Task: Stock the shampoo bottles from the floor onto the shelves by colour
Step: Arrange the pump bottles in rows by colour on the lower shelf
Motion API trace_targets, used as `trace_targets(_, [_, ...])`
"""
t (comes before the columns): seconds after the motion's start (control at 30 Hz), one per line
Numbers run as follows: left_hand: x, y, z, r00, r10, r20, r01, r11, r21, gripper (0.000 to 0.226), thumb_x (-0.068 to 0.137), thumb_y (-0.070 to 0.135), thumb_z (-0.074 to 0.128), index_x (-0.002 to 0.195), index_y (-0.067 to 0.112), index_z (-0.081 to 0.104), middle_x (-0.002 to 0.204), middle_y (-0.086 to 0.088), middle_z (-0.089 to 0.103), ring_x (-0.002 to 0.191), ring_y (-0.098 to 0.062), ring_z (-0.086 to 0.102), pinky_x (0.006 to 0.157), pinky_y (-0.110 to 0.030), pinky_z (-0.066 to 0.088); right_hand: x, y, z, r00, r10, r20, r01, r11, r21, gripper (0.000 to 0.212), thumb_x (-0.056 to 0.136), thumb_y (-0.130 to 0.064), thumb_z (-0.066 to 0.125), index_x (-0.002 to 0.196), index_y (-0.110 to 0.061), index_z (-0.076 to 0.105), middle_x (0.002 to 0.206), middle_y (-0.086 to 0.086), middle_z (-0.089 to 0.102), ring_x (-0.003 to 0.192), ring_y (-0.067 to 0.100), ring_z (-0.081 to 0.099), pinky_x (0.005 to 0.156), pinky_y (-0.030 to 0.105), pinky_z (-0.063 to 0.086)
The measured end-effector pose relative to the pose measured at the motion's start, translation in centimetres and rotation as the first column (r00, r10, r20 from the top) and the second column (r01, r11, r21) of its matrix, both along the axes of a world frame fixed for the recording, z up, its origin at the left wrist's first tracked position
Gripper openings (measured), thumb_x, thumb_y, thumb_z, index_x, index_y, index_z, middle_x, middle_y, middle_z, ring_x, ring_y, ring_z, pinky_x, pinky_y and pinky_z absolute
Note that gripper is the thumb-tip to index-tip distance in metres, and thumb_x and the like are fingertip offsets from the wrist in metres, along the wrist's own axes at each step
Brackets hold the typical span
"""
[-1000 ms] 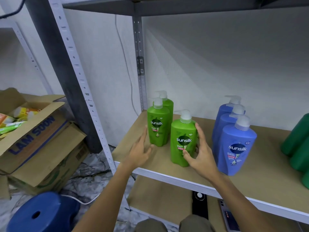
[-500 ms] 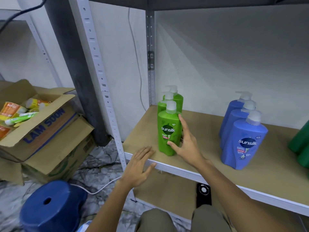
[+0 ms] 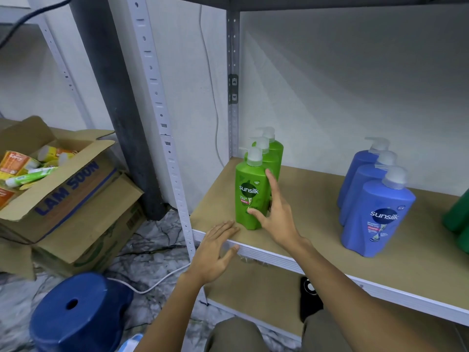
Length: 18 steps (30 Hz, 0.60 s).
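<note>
**A:** Head view, start with the shampoo. Where is it?

**B:** On the wooden shelf [image 3: 418, 265]. Three light-green bottles stand in a file at the shelf's left end, about 12 o'clock from the hands. The front green bottle [image 3: 250, 193] shows a "sunsilk" label; the other two stand close behind it. Three blue bottles stand in a similar file at 3 o'clock; the front blue bottle [image 3: 375, 214] is nearest the shelf edge. A dark green bottle [image 3: 458, 219] is cut off by the frame's right edge.

**A:** And the hands?

**B:** The right hand [image 3: 275, 217] is at the front green bottle's right side, fingers straight and slightly spread, thumb tip touching the bottle low on its front. Whether the fingers touch it, I cannot tell. The left hand [image 3: 214, 252] lies flat, palm down, on the shelf's front edge, fingers straight and close together, thumb out to the side.

**A:** Any containers?

**B:** At 9 o'clock an open cardboard box [image 3: 63, 189] printed "LAM SOON" holds yellow and orange packets and a green-and-white tube. It sits on a second carton [image 3: 101, 237]. At 7 o'clock, a blue plastic stool [image 3: 76, 313] stands on the marbled floor.
</note>
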State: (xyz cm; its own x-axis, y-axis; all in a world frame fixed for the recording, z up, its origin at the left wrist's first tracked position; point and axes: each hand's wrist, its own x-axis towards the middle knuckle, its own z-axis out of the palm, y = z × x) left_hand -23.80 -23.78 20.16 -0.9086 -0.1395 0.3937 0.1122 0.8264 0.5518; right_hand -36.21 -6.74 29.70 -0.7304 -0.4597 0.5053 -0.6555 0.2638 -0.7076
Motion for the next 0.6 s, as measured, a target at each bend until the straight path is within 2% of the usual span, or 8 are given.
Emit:
trace_targets(0.33, [-0.05,0.01,0.01,1.0,-0.003,0.016,0.003,1.0,0.017,0.057,0.097,0.057,0.042,0.146,0.029,0.05,0.159,0.013,0.036,0.149,0.003,0.022,0.126,-0.027,0.009,-0.47,-0.06,-0.14,0.999,0.023,0.032,-0.024,1.0,0.009,0.116,0.079,-0.017,0.085,0.156,-0.052,0.007,0.152,0.005,0.046,0.131,0.024,0.054,0.106,0.048,0.049])
trace_targets(0.6, [-0.04,0.06,0.09,1.0,-0.002,0.014,0.002,1.0,0.023,0.056,0.097,0.055,0.042,0.146,0.029,0.051,0.159,0.013,0.036,0.149,0.003,0.022,0.125,-0.025,0.007,-1.01,0.28,-0.08,0.996,0.057,0.062,-0.059,0.998,0.035,0.115,0.081,-0.018,0.084,0.155,-0.056,0.004,0.151,0.004,0.048,0.132,0.024,0.054,0.109,0.048,0.047])
